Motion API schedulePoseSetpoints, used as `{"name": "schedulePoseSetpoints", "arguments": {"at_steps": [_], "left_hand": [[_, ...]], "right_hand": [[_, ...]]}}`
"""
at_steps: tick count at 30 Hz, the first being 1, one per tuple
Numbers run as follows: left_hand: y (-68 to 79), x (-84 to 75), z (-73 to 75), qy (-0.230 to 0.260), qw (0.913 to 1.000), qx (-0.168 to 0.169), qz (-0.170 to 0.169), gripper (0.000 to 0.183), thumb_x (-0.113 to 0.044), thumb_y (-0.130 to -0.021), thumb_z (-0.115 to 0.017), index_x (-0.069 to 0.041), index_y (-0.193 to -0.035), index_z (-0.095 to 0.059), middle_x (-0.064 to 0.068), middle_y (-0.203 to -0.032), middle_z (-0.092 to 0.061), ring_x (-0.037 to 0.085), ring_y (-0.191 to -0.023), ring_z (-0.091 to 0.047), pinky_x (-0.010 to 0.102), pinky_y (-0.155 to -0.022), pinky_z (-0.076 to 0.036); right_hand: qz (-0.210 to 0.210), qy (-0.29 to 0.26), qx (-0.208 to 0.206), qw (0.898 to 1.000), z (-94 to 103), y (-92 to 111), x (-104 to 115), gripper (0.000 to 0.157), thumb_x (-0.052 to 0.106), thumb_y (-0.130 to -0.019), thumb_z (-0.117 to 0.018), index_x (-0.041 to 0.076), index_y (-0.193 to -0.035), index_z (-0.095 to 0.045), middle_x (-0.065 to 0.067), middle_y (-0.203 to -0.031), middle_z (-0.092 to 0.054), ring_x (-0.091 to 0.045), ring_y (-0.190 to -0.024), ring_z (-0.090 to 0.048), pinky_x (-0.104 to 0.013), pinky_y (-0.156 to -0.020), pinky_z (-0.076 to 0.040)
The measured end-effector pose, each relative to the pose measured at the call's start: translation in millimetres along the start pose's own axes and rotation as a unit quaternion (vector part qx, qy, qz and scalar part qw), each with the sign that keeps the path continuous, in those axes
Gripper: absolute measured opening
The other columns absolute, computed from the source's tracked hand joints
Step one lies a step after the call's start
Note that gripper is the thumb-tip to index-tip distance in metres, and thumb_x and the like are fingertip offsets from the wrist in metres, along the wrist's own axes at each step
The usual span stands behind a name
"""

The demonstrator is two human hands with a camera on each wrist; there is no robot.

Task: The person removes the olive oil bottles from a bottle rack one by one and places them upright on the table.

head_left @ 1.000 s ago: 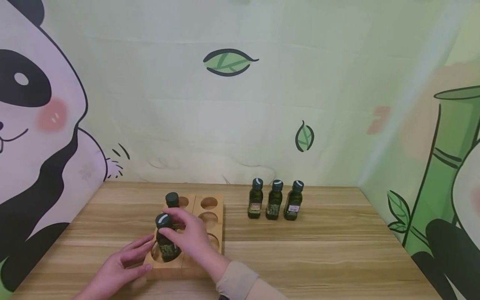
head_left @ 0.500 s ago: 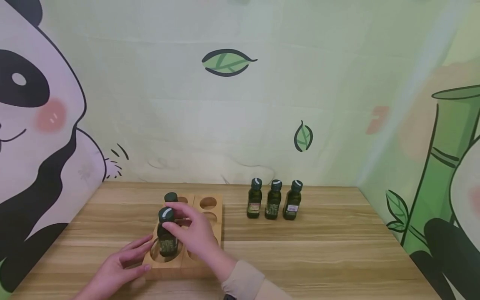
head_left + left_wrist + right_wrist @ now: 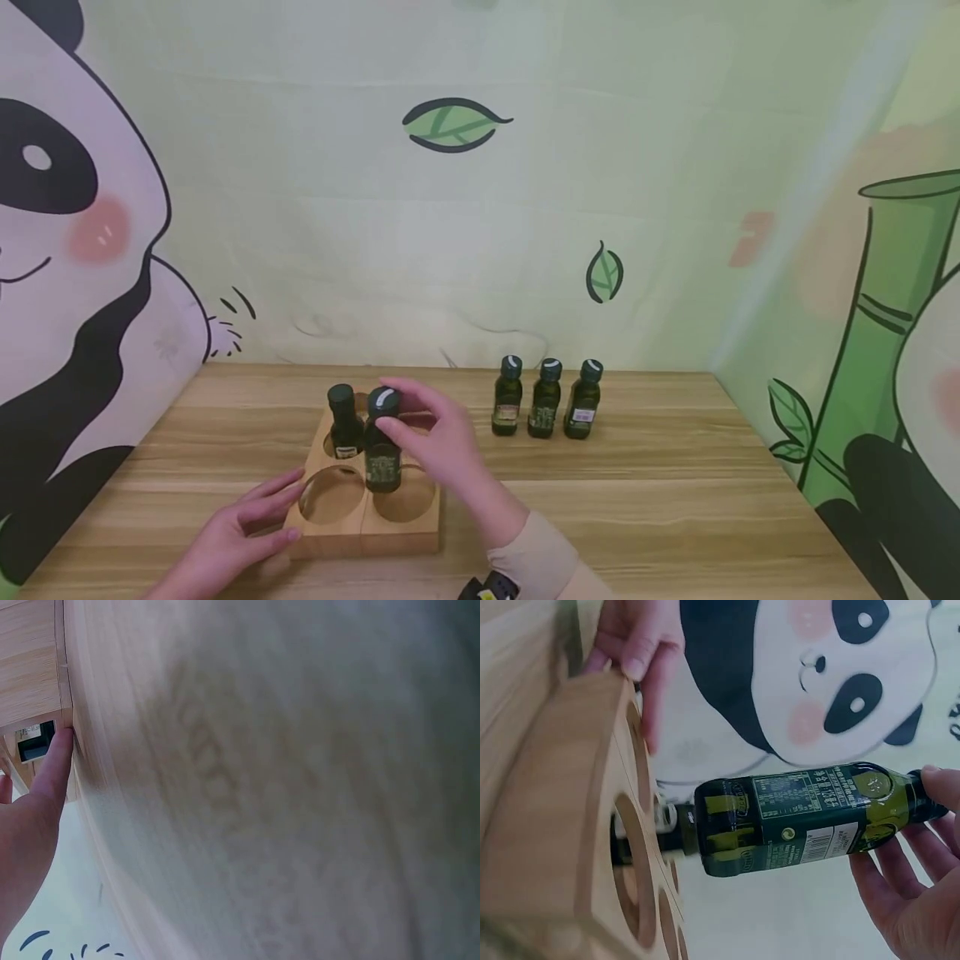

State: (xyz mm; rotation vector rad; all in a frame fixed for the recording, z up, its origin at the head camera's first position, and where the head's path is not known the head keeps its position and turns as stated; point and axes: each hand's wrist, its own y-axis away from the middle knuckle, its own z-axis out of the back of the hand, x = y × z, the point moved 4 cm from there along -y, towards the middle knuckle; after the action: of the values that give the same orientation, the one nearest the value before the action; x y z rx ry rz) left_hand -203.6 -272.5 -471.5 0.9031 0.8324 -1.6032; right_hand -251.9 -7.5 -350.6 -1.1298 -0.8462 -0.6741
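A small dark green glass bottle (image 3: 383,460) with a black cap hangs upright above the wooden holder (image 3: 330,543), pinched near its cap and neck by my right hand (image 3: 442,433). In the right wrist view, the bottle's (image 3: 802,821) base is clear of the round holes. From the head, it appears over the divide between the two front holes, both vacant. My left hand (image 3: 243,529) rests against the holder's left side, fingers extended and thumb at the front corner. A second dark bottle (image 3: 344,425) stands in a left-column hole behind.
Three similar dark green bottles, left (image 3: 507,398), middle (image 3: 545,400) and right (image 3: 583,402), stand in a row on the wooden table (image 3: 637,500) right of the holder. A fabric backdrop (image 3: 337,208) with panda and leaf drawings rises behind the table.
My right hand has lifted the bottle out of the front-left hole and carried it rightward. The left hand stays at the holder's side. The three bottles at right have not moved.
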Motion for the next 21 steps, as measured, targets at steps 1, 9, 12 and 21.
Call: {"name": "schedulePoseSetpoints", "arguments": {"at_steps": [1, 9, 12, 21], "left_hand": [[0.4, -0.3, -0.2, -0.005, 0.9999, -0.003, -0.011, 0.055, -0.02, -0.089, -0.076, -0.002, -0.138, -0.057, 0.017, -0.151, -0.043, 0.003, -0.112, -0.059, 0.016, -0.089, -0.044], [1.0, 0.5, 0.9, -0.027, 0.9995, -0.015, 0.001, 0.058, -0.029, -0.087, -0.078, -0.007, -0.137, -0.06, 0.01, -0.15, -0.046, -0.007, -0.118, -0.048, 0.014, -0.091, -0.04], [1.6, 0.6, 1.3, -0.032, 0.9993, -0.017, 0.013, 0.058, -0.032, -0.086, -0.078, -0.008, -0.137, -0.06, 0.007, -0.15, -0.047, -0.013, -0.121, -0.039, 0.014, -0.092, -0.039], [1.9, 0.3, 1.4, -0.033, 0.9992, -0.012, 0.022, 0.059, -0.034, -0.086, -0.077, -0.01, -0.137, -0.06, 0.004, -0.15, -0.046, -0.017, -0.119, -0.037, 0.015, -0.093, -0.038]], "right_hand": [[0.0, 0.003, -0.002, 1.0, 5.2, 1.1, -0.5, 0.04, 0.006, -0.088, -0.075, 0.011, -0.128, -0.067, -0.011, -0.104, -0.071, -0.023, -0.097, -0.067, -0.03, -0.085, -0.055], [-0.01, 0.021, -0.025, 0.999, 42.6, 9.8, -10.7, 0.041, 0.006, -0.088, -0.075, 0.013, -0.127, -0.067, -0.011, -0.105, -0.07, -0.025, -0.099, -0.065, -0.035, -0.088, -0.054], [-0.007, 0.024, -0.033, 0.999, 54.0, 13.1, -17.1, 0.04, 0.005, -0.088, -0.075, 0.011, -0.127, -0.067, -0.01, -0.106, -0.07, -0.027, -0.099, -0.065, -0.037, -0.088, -0.054], [-0.033, 0.071, -0.067, 0.995, 84.8, 26.6, -35.7, 0.042, 0.004, -0.087, -0.075, 0.015, -0.127, -0.067, -0.005, -0.106, -0.07, -0.021, -0.098, -0.065, -0.038, -0.088, -0.055]]}}
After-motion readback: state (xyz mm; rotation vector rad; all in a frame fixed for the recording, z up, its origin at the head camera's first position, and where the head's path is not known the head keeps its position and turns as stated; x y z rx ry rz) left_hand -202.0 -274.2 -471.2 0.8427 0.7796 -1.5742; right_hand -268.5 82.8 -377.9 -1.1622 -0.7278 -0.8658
